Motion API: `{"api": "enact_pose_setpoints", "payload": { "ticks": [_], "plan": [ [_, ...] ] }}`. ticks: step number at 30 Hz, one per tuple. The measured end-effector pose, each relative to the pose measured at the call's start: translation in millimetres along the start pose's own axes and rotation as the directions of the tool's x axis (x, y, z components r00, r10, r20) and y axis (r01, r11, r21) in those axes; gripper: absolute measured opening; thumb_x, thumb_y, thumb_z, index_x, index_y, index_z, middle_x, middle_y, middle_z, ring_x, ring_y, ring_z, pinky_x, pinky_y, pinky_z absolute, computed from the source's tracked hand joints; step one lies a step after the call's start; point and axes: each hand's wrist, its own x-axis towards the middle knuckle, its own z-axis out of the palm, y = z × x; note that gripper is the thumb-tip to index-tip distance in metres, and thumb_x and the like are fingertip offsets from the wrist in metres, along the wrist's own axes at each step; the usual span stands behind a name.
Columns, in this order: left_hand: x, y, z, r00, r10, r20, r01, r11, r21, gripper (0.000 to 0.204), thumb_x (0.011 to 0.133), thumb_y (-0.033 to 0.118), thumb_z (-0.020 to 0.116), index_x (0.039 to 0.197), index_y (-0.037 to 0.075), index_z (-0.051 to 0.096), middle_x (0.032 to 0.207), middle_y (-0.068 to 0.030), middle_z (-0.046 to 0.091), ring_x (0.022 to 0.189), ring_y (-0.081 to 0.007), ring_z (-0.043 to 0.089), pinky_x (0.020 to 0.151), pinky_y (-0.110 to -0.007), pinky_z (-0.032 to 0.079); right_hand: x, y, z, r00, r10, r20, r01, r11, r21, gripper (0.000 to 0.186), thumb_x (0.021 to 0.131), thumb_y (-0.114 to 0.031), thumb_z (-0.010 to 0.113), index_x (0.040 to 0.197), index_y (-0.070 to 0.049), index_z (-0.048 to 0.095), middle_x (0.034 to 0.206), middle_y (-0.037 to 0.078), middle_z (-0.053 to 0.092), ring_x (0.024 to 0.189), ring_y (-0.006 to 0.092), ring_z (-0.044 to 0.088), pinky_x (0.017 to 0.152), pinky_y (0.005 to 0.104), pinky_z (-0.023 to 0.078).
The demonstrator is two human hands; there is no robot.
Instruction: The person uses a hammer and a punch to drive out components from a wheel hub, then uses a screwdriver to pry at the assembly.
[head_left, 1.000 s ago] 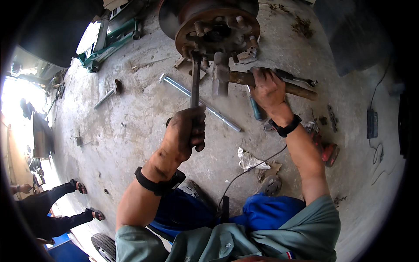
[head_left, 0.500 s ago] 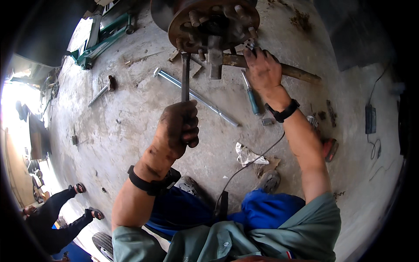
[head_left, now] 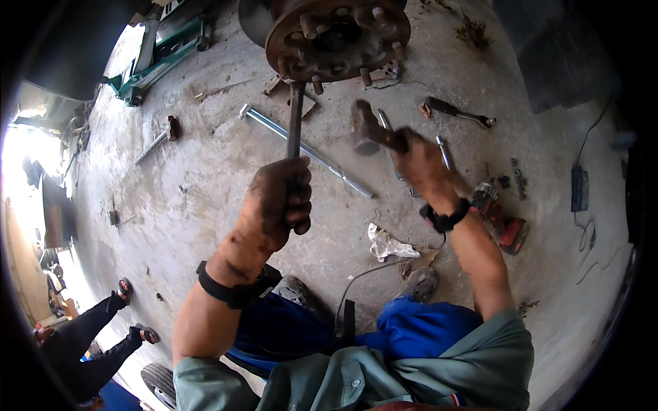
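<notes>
Dark with grease, my left hand (head_left: 279, 202) is closed around a flat metal bar (head_left: 295, 120), held upright. The bar's far end meets the lower edge of a rusty wheel hub (head_left: 291, 51) with several studs. My right hand (head_left: 426, 168) is wrapped round the handle of a hammer (head_left: 364, 130). The hammer's head hangs apart from both hub and bar, slightly blurred. Most of its handle is hidden by my hand and wrist.
On the concrete floor lie a long chrome bar (head_left: 308, 152), a ratchet (head_left: 459, 111), a red cordless power tool (head_left: 508, 234), crumpled white paper (head_left: 389, 244) and a second hammer (head_left: 171, 128). A green floor jack (head_left: 154, 68) stands far left. Another person's legs (head_left: 96, 342) show at lower left.
My right hand has drawn the hammer back from the hub toward me and turned it, uncovering the lower studs and the ratchet. The left hand and bar have barely moved.
</notes>
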Motion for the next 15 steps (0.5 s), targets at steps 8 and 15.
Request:
{"api": "enact_pose_setpoints", "payload": {
  "ticks": [8,15],
  "plan": [
    [3.1,5.7,-3.8,0.997,0.035,-0.067,-0.042,0.993,-0.108,0.03,0.094,0.033,0.055,0.07,0.017,0.046,0.051,0.0071,0.031,0.036,-0.0075,0.025,0.038,-0.026,0.021,-139.8,41.6,43.5,0.577,0.513,0.636,-0.561,0.815,-0.148,0.04,0.08,-0.028,0.073,0.101,0.004,0.063,0.094,0.029,0.068,0.095,0.0448,0.066,0.085,0.0459,0.054],
    [-6.1,8.1,-8.4,0.996,0.084,-0.03,-0.087,0.989,-0.119,0.029,0.094,0.032,0.054,0.07,0.017,0.048,0.05,0.008,0.032,0.036,-0.0072,0.025,0.038,-0.026,0.022,-111.9,31.2,24.2,0.599,0.471,0.648,-0.474,0.861,-0.187,0.051,0.084,-0.039,0.071,0.108,0.004,0.061,0.1,0.032,0.066,0.097,0.0453,0.065,0.085,0.048,0.053]
  ]
}}
